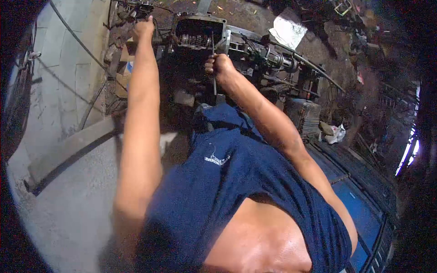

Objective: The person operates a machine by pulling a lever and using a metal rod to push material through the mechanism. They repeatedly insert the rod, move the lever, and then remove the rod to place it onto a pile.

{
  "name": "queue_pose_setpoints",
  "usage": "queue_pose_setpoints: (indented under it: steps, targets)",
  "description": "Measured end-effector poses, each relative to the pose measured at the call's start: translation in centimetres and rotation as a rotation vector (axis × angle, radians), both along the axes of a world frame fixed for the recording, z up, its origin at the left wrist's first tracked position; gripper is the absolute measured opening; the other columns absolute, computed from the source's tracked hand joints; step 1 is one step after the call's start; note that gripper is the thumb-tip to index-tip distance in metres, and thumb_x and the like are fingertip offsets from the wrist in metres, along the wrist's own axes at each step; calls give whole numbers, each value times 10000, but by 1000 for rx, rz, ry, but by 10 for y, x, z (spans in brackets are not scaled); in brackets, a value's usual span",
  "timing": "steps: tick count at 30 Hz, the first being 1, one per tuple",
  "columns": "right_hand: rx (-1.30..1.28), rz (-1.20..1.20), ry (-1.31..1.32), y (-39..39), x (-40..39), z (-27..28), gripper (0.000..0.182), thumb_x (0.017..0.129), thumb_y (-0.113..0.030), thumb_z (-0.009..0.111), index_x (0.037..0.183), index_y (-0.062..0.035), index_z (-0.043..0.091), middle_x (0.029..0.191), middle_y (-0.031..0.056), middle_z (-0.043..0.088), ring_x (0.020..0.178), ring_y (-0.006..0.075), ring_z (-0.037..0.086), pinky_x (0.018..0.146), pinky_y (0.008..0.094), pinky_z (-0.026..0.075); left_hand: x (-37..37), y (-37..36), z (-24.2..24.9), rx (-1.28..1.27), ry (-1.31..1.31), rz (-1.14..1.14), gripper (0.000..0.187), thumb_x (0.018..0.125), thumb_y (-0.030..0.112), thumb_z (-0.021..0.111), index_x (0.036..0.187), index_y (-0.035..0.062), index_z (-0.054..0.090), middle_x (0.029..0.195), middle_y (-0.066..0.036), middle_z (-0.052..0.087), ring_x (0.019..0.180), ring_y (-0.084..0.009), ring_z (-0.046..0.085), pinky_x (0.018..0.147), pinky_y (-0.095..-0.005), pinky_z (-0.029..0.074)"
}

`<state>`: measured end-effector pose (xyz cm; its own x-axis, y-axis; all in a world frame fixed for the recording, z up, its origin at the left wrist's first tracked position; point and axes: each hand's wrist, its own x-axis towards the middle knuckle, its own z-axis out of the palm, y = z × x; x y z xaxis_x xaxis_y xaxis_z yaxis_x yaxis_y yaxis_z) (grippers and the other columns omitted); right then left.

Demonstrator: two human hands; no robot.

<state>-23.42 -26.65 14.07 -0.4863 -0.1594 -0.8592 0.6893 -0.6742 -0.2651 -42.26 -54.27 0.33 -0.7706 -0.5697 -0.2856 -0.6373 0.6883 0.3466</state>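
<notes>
My right hand point(220, 65) is closed in a fist around a thin metal rod point(215, 85), which sticks out on both sides of it. The rod's far end reaches the open gearbox housing point(200, 19), where toothed gears point(195, 40) show inside. My left arm is stretched far forward, and my left hand point(144, 28) is by dark mechanical parts point(142, 10) left of the housing. One digit of it points up; its other fingers are too small and hidden to make out.
A shaft assembly point(280, 59) extends right of the gearbox. White paper point(288, 32) lies on the dirty ground behind it. A ribbed metal block point(304, 116) and a crumpled plastic bag point(336, 134) are at right. A pale wall point(68, 68) rises on the left, with a cardboard box point(123, 75) near it.
</notes>
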Motion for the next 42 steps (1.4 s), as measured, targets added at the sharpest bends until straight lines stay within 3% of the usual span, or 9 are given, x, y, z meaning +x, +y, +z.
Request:
queue_pose_setpoints:
  steps: [2, 3, 5, 7, 10, 16, 25, 36, 42]
  targets:
    - [201, 312, 33, 23, -1, 15, 211, 898, -206, 363, 734, -111, 457, 552, -9, 357, 443, 137, 328, 404, 250, 284, -32, -11, -39, -18, -85, -67, 659, 759, 589, 506, 1030, -4, 609, 1090, -229, 566, 1048, -354, 532, 855, -430, 431]
    - [275, 473, 148, 57, 2, -45, 240, 896, -266, 442, 753, -101, 542, 582, 3, 436, 470, 136, 385, 422, 260, 312, -31, -9, -40, -11, -84, -71, 659, 759, 589, 506, 1030, -4, 609, 1090, -229, 566, 1048, -354, 532, 855, -430, 431]
    - [1137, 1073, 306, 95, -1, -7, 393, 863, -352, 519, 839, 34, 586, 722, 98, 594, 624, 195, 555, 556, 334, 437, -26, -6, -31, 12, -44, 20, 677, 742, 589, 535, 1035, -17, 600, 1065, -237, 575, 995, -368, 559, 825, -430, 449]
    - [1492, 1398, 519, 110, -3, 53, 448, 863, -373, 508, 869, 71, 568, 788, 201, 618, 725, 296, 601, 647, 411, 475, 0, -1, -12, 91, 37, 34, 686, 740, 596, 533, 1008, -31, 606, 1035, -245, 584, 958, -375, 571, 798, -440, 456]
    - [1719, 1464, 1023, 147, -24, 48, 325, 818, -236, 502, 880, 77, 568, 834, 285, 593, 791, 376, 612, 697, 438, 498, 33, 0, 0, 33, 182, 7, 698, 753, 595, 523, 893, -82, 619, 916, -268, 605, 824, -387, 600, 709, -465, 466]
    - [1564, 1738, 701, 111, -67, 98, 248, 756, -184, 502, 924, -16, 572, 934, 199, 610, 880, 359, 598, 743, 445, 493, 108, 7, 18, 192, 354, 120, 667, 782, 577, 508, 847, -77, 622, 818, -267, 611, 767, -386, 592, 683, -443, 449]
    - [1563, 1722, 987, 124, -95, 76, 253, 728, -180, 530, 888, 8, 586, 903, 228, 605, 857, 382, 590, 736, 447, 484, 117, 28, 63, 134, 515, 54, 579, 819, 490, 515, 730, -74, 612, 691, -246, 591, 683, -398, 573, 607, -454, 409]
    - [1415, 1895, 1253, 126, -105, 87, 206, 730, -144, 522, 761, 49, 590, 794, 249, 603, 752, 381, 608, 618, 431, 487, 107, 12, 12, 129, 441, 96, 573, 808, 524, 501, 748, -29, 641, 693, -224, 604, 699, -394, 579, 634, -463, 425]
    - [1518, 1900, 739, 151, -98, 14, 211, 757, -150, 509, 785, 46, 583, 777, 255, 597, 720, 364, 601, 626, 426, 470, 119, 9, -35, 98, 861, 72, 548, 818, 484, 525, 849, -51, 641, 776, -229, 627, 715, -367, 605, 647, -414, 455]
